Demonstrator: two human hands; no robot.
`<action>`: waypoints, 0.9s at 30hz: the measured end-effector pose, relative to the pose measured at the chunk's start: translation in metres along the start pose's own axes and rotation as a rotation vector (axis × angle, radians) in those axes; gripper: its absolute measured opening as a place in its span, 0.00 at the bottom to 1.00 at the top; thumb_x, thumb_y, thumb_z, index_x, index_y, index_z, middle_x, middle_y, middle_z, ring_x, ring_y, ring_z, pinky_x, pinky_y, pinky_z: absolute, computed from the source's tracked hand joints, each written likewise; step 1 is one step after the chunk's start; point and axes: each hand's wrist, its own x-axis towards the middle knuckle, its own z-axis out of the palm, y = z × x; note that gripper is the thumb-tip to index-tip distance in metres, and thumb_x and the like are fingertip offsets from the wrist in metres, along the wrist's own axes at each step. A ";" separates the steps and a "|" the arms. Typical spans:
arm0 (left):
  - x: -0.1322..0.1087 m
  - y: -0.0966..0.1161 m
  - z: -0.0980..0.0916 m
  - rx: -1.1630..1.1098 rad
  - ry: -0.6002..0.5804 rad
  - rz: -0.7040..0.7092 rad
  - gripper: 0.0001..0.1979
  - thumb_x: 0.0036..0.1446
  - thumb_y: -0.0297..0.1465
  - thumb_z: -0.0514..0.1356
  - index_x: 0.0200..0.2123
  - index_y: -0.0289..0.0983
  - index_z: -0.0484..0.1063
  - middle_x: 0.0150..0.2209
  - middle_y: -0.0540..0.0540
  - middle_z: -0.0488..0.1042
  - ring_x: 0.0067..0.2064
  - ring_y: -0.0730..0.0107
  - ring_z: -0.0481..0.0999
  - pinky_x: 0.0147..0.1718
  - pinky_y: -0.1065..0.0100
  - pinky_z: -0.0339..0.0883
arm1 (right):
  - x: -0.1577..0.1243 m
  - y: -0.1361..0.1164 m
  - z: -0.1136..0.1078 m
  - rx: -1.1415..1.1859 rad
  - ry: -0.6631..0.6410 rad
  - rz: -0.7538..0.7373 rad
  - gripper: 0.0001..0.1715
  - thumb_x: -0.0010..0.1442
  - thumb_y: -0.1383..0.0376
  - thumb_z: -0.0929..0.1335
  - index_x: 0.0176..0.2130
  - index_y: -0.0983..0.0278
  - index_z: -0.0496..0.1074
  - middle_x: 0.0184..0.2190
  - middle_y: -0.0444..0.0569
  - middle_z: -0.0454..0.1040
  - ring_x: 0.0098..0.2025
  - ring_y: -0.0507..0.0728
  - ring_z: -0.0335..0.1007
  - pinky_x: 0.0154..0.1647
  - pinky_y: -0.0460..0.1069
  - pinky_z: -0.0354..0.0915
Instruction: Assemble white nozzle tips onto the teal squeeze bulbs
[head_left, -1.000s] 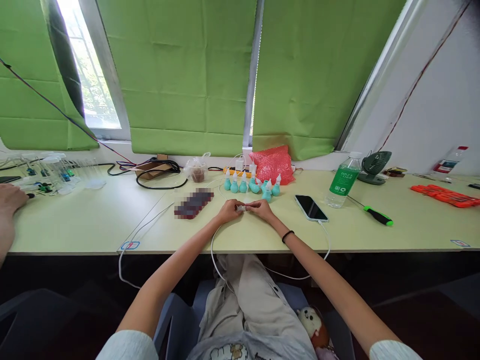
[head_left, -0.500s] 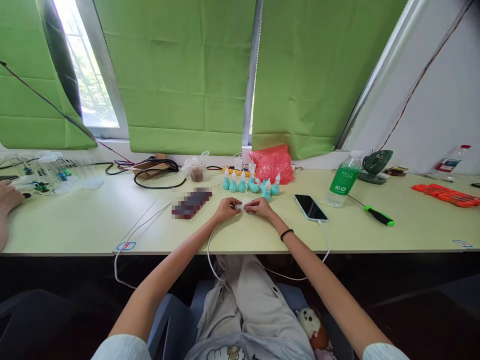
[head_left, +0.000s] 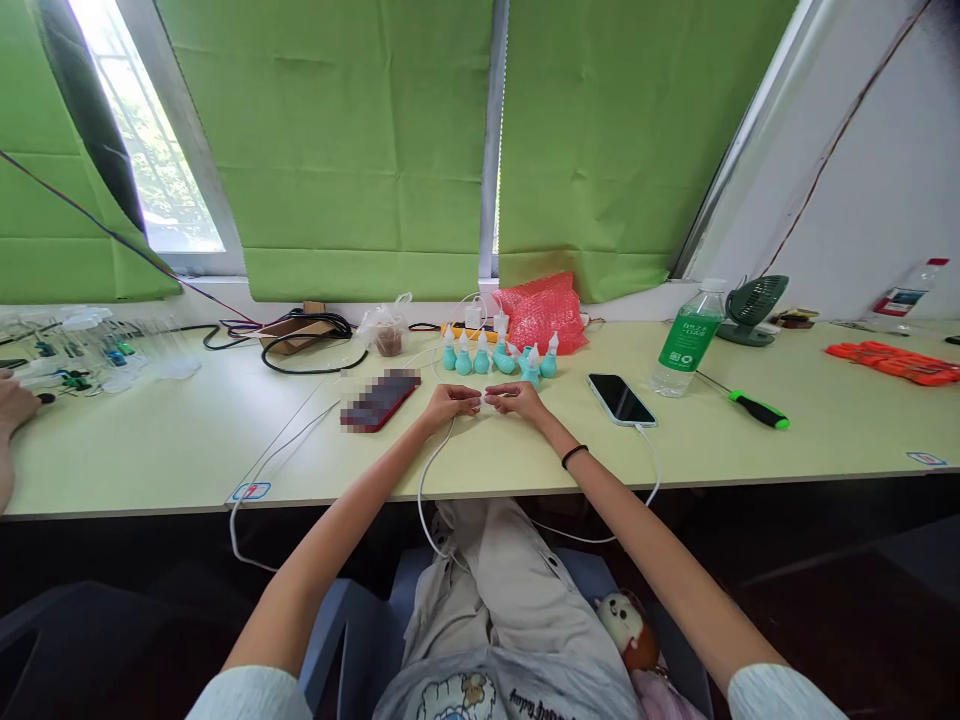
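My left hand [head_left: 448, 402] and my right hand [head_left: 519, 399] meet fingertip to fingertip just above the pale yellow tabletop. Both are closed in a pinch, and a small whitish, translucent piece [head_left: 484, 401] shows in the narrow gap between them. Its shape is mostly hidden by the fingers. Just beyond my hands stand several small turquoise squeeze bulbs [head_left: 481, 361] with clear pointed nozzles. A few of them, at the right of the group, lean or lie against each other.
Left of my hands lies a dark red-edged phone-like object [head_left: 380, 402], partly blurred out. To the right are a charging phone [head_left: 622, 400], a water bottle [head_left: 686, 340] and a screwdriver [head_left: 757, 409]. Red bubble wrap [head_left: 544, 312] sits behind the bulbs. Another person's hand [head_left: 15, 405] rests far left.
The view has shifted slightly. My fingers have straightened around the small piece, and less of it shows than before. The bulbs stay in place.
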 end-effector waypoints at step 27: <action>-0.005 0.007 0.009 0.517 0.102 0.294 0.14 0.43 0.31 0.59 0.36 0.33 0.70 0.34 0.45 0.73 0.32 0.71 0.70 0.28 0.73 0.65 | -0.003 -0.002 -0.003 0.004 -0.119 -0.017 0.21 0.38 0.56 0.71 0.32 0.66 0.76 0.23 0.48 0.74 0.21 0.47 0.61 0.23 0.45 0.60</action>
